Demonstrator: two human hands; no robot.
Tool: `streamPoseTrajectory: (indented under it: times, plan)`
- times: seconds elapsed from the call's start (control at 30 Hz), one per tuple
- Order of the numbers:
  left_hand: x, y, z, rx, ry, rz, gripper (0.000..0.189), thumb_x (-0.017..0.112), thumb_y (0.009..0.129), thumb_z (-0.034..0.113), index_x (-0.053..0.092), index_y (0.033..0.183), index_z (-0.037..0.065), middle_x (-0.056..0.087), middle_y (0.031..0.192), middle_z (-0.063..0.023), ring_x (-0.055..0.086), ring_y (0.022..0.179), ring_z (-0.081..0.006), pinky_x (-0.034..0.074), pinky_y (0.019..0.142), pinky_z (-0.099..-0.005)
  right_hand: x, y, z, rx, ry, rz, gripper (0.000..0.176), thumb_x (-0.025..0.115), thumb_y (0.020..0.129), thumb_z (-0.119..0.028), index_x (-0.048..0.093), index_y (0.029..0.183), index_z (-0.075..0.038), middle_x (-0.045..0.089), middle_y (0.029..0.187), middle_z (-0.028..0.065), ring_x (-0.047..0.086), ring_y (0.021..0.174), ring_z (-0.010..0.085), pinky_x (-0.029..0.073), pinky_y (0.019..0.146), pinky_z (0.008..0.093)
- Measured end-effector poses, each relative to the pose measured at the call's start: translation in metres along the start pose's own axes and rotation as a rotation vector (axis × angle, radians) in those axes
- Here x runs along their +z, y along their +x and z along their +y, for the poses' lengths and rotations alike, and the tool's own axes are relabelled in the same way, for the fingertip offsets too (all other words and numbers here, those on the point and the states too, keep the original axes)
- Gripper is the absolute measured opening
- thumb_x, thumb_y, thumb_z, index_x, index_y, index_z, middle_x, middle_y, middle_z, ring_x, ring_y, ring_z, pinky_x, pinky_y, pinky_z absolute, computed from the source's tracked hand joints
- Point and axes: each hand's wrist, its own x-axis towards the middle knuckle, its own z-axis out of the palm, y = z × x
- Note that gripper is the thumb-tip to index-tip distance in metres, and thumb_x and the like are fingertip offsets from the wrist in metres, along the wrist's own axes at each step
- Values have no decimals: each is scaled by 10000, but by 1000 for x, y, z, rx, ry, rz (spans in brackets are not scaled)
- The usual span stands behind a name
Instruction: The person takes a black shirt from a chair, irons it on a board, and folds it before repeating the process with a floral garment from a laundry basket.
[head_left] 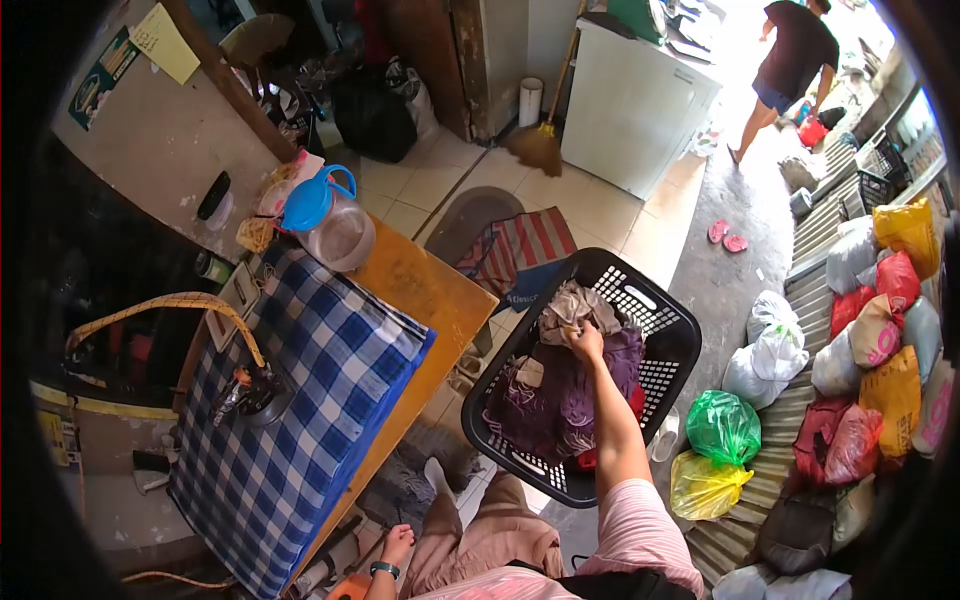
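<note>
A black plastic laundry basket point(487, 432) stands in front of me with crumpled clothes in it. My right hand point(583, 340) reaches into it, fingers closed on a beige cloth point(572, 306) at the far side of the pile. Beneath and nearer to me lies a dark purple garment point(545, 400), with a bit of red fabric showing at the basket's side. Low by my left leg, my left hand point(398, 543) is curled closed beside the table; whatever it may hold is too small to make out.
On the left, a clothes iron point(266, 396) stands on a blue checked cloth point(330, 340) over a wooden table point(415, 275). A blue-lidded pitcher point(338, 238) is at its far end. Filled plastic bags point(723, 426) line the right side. A person point(797, 55) is at the far right.
</note>
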Motion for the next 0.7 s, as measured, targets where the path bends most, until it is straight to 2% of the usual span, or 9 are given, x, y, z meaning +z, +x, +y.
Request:
streamPoseTrajectory:
  times: [0.07,0.2,0.23,0.33,0.4,0.47,0.53,0.6,0.7]
  plan:
    - [7,2,17,42,259,-6,328,596,901,146,540,1186,-6,649,939,-88,609,806,-150,506,747,-288,-5,-11,1,-17,-19,-2,492,575,871,-407,588,1173,-20,666,999,217,647,967,324,506,828,405]
    - [32,16,62,305,317,-133,366,615,911,185,527,1219,8,634,1104,-141,615,1005,-204,493,876,-313,-69,-85,-51,138,1474,-344,404,444,971,-371,564,1190,-53,632,1074,80,622,930,214,523,789,379]
    - [43,7,90,376,284,-201,390,618,916,197,513,1242,11,622,1128,-141,608,1025,-208,485,896,-313,-73,-98,-41,324,1543,-429,374,498,936,-332,537,1169,-42,620,978,55,613,840,190,530,723,368]
    - [84,-16,174,429,143,-380,459,625,923,223,469,1309,27,605,1167,-124,582,1086,-214,446,969,-337,-144,-181,-116,141,1307,-447,184,569,903,-241,594,929,-61,606,787,15,596,681,124,502,599,265]
    - [111,-32,219,370,-195,-515,437,562,956,287,483,1283,8,591,1190,-116,586,1077,-196,444,973,-336,-149,-222,-128,18,1287,-622,178,593,888,-221,595,943,-52,612,825,6,584,744,91,482,668,251]
    - [141,-30,236,487,-164,-559,434,543,962,296,484,1292,20,595,1185,-112,589,1064,-193,436,984,-336,-157,-266,-157,-80,1030,-779,178,576,904,-204,599,1019,-70,607,895,-22,563,779,77,468,685,236]
    - [139,-30,247,612,-121,-594,432,524,968,304,484,1301,32,599,1180,-108,591,1052,-190,427,995,-336,-147,-301,-173,-247,1080,-1099,321,598,920,-127,548,1225,-41,612,1016,-3,577,931,95,483,796,261]
    - [137,-31,260,637,-225,-625,457,536,958,259,437,1345,36,580,1220,-101,583,1072,-189,437,997,-347,-145,-331,-194,-563,945,-1123,457,589,931,-141,455,1350,-21,609,1060,10,570,923,102,478,787,251]
    - [131,-34,278,658,-356,-699,525,553,943,192,365,1410,43,551,1281,-89,570,1102,-188,450,1000,-365,-149,-341,-220,-823,680,-1223,361,630,920,-222,515,1192,-14,602,959,67,550,853,92,461,707,259]
